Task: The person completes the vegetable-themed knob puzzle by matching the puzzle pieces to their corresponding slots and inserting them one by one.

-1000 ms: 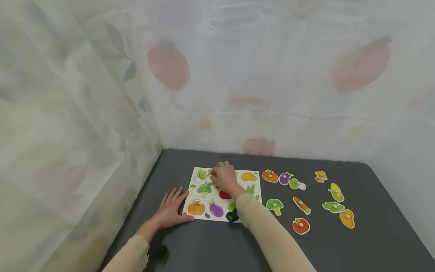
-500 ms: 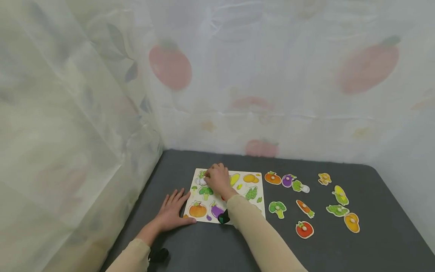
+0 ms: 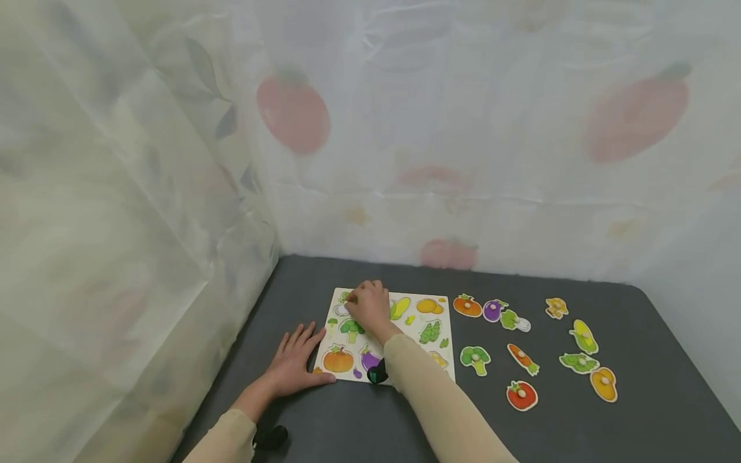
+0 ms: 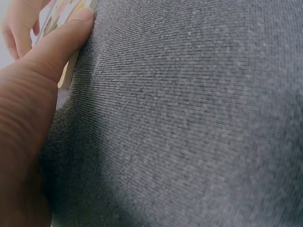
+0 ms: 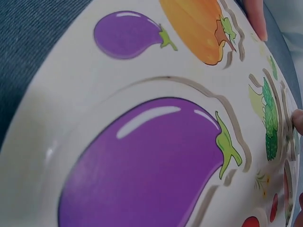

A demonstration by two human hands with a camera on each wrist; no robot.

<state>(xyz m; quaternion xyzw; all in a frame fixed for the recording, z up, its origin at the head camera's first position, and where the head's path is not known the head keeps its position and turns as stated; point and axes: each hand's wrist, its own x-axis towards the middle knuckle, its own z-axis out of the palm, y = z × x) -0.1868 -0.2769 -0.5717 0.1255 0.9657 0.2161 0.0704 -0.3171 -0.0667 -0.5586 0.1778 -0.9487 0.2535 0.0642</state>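
A white wooden vegetable puzzle board (image 3: 442, 321) lies on the dark table. My right hand (image 3: 373, 308) is over its back left part, fingertips pinching a white turnip piece with green leaves (image 3: 341, 310) at the turnip picture. The fingers partly cover that piece. My left hand (image 3: 295, 360) lies spread at the board's left side, its thumb on the front left corner; the left wrist view shows the thumb (image 4: 66, 40) on the board's edge. In the right wrist view, the printed eggplant recess (image 5: 142, 161) fills the foreground, with the right fingertips (image 5: 298, 119) at the far right edge.
Right of the board lie knobbed pieces: pumpkin (image 3: 467, 306), eggplant (image 3: 492, 311), bok choy (image 3: 515, 320), mushroom (image 3: 556, 307), broccoli (image 3: 475, 360), carrot (image 3: 523, 359), tomato (image 3: 521, 395), corn (image 3: 583, 335), pea pod (image 3: 579, 363) and potato (image 3: 604, 384). Pale patterned curtains (image 3: 440, 161) stand behind and left.
My right hand has moved a little left with the turnip piece, bringing it over the turnip picture. The left hand stays at the board's corner. The head view has shifted slightly.
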